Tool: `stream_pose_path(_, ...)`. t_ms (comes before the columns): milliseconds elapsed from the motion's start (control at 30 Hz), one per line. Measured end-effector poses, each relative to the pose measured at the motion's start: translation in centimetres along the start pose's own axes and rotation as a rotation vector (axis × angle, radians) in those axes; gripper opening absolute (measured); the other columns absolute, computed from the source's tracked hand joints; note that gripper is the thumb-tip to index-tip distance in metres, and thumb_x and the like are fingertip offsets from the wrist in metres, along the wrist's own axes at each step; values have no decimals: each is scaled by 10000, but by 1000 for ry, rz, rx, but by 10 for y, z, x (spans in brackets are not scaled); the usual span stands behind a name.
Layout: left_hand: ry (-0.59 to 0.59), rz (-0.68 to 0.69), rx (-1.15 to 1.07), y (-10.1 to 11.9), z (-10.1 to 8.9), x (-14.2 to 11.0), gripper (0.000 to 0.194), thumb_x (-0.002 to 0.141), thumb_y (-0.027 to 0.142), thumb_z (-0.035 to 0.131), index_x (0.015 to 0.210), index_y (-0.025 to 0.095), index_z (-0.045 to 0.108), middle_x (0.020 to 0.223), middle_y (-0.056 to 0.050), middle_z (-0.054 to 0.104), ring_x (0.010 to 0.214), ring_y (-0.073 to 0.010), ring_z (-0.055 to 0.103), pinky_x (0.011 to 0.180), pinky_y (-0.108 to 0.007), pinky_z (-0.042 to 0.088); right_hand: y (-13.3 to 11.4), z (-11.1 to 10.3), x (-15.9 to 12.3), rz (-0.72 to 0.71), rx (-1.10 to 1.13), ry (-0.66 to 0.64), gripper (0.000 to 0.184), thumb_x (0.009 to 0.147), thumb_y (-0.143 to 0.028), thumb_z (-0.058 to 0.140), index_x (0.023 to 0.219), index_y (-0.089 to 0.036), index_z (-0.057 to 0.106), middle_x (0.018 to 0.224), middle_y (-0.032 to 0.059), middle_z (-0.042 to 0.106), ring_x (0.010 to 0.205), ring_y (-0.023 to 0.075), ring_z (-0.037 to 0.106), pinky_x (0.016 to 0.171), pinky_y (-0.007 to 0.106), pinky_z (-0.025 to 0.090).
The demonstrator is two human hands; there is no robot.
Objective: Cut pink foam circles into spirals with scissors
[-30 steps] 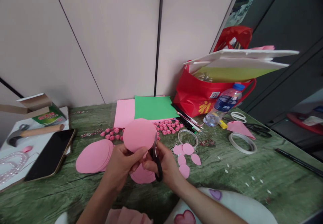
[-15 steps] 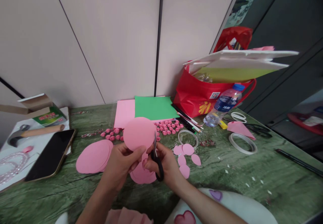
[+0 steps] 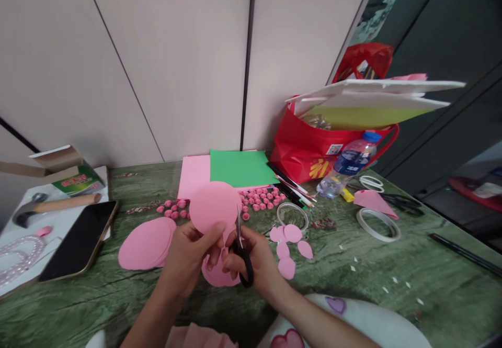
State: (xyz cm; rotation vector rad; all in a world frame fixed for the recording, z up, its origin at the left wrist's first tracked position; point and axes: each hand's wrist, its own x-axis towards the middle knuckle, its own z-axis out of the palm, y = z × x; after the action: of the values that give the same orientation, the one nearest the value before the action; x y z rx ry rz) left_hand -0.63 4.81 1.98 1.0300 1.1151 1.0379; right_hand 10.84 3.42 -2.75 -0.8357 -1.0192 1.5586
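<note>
My left hand (image 3: 200, 251) pinches a round pink paper disc (image 3: 215, 206) by its lower edge, holding it raised above the table. In my right hand (image 3: 253, 254) is a pair of black-handled scissors (image 3: 245, 261), blades pointing up beside the disc's right edge. Whether the blades touch the paper I cannot tell. Below my hands lies another stack of round pink paper (image 3: 220, 277), partly hidden by them. A fanned pile of pink paper discs (image 3: 145, 244) rests to the left of my left hand. Small pink paper petals (image 3: 287, 268) lie right of my right hand.
Several small pink rolled pieces (image 3: 262, 198) lie behind my hands, before green paper (image 3: 243, 167). A red bag (image 3: 298, 149), a water bottle (image 3: 347, 165) and tape rolls (image 3: 378, 224) stand or lie at right. A phone (image 3: 80, 243) and a hammer (image 3: 58, 205) are at left.
The disc has shifted slightly left in my left hand. The scissors have tilted a little and moved slightly left and down with my right hand.
</note>
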Motion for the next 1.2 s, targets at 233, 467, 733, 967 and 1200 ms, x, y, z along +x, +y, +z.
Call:
stream_pose_path(233,92,-20,124,-1,-1,2,303,578,288,638,391,126,463,302,63,364,303,-24,266,324,-170,161,0,-1,1,-23,-5,-30,397,484,-335,736,737,-164,482,525,-49,517,402,50,409,389,163,329)
stream_pose_path(467,55,-42,168,-5,-5,3,236,557,307,647,483,105,552,350,51,402,326,-27,272,333,-168,160,-4,-6,5,-102,-58,-17,466,494,-333,738,832,-178,457,656,-15,518,571,103,471,506,198,360)
stream_pose_path(733,41,-46,151,-5,-4,4,244,574,312,645,489,105,547,348,58,387,332,-25,252,345,-171,149,-2,-6,4,-81,-52,-3,443,510,-294,735,832,-172,457,624,-39,474,533,80,425,497,188,333)
stream_pose_path(967,39,-36,135,-5,-5,4,242,582,314,643,520,105,537,364,70,358,349,-25,234,357,-175,142,2,-9,5,-57,-25,-10,430,515,-302,729,838,-167,480,573,-58,444,485,64,388,455,179,305)
stream_pose_path(1200,51,-22,102,-3,-5,3,249,583,303,641,504,114,499,362,78,349,346,-20,230,352,-172,139,2,-9,6,-49,-57,7,401,497,-277,734,799,-158,498,493,-73,464,424,54,395,415,168,316)
